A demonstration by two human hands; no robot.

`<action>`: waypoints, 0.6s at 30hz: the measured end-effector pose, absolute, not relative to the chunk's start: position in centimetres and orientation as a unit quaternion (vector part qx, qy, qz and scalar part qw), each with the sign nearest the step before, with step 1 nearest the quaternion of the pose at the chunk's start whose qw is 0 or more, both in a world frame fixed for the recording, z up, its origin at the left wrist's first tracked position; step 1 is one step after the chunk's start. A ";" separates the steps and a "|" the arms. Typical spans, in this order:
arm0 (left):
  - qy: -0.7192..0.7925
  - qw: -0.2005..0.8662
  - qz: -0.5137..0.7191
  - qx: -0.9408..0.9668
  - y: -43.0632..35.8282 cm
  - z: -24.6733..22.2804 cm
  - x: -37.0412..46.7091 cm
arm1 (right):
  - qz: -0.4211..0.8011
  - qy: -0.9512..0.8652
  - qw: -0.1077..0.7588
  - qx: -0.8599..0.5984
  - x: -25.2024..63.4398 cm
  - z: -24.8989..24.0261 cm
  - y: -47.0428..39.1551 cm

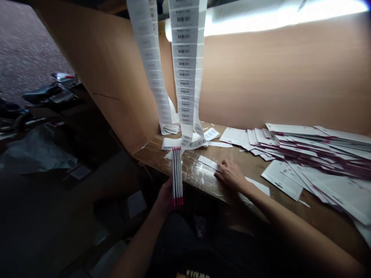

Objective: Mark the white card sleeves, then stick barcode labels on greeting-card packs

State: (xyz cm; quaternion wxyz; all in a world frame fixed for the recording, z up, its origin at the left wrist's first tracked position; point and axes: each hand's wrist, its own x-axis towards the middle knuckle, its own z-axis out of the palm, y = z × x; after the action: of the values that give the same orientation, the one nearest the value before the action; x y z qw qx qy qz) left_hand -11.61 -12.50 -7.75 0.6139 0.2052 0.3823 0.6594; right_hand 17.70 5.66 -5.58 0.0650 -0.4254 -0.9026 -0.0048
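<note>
My left hand [165, 197] is closed around a small stack of thin white packets with pink-red ends [177, 175], held on edge in front of the table's near edge. Several packets are pressed flat together in it. On the tabletop, my right hand [230, 174] has its bent fingers on the end of a white paper strip [206, 162], which lies flat. Another white piece of paper [257, 186] lies partly under my right forearm. Just beyond the packets, long strips of barcode labels [184, 77] hang from above and fold onto the table.
A large spread pile of white packets with pink-red edges [307, 154] covers the table's right side. Wooden panels [275, 77] stand behind and at left, under a bright tube light [246, 23]. Beyond the left panel, a motorcycle [49, 92] and a pale plastic bag [34, 150] show.
</note>
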 end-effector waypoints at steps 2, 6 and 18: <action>0.385 0.644 0.643 0.155 -12.9 -7.6 -12.3 | 0.032 -0.869 0.092 -0.485 18.2 -5.9 6.0; 0.390 0.661 0.634 0.091 -12.8 -7.3 -13.1 | 0.166 -0.816 0.123 -0.540 18.9 -5.9 7.8; 0.458 0.539 0.687 0.166 -11.4 -4.6 -10.7 | 0.234 -0.828 0.288 -0.421 20.6 -2.5 9.6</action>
State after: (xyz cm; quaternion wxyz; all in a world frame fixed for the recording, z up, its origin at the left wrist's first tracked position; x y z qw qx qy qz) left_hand -10.71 -11.41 -4.60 0.5385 0.1657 0.4584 0.6873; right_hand 20.63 9.59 -2.52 0.2882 -0.4209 -0.8277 0.2341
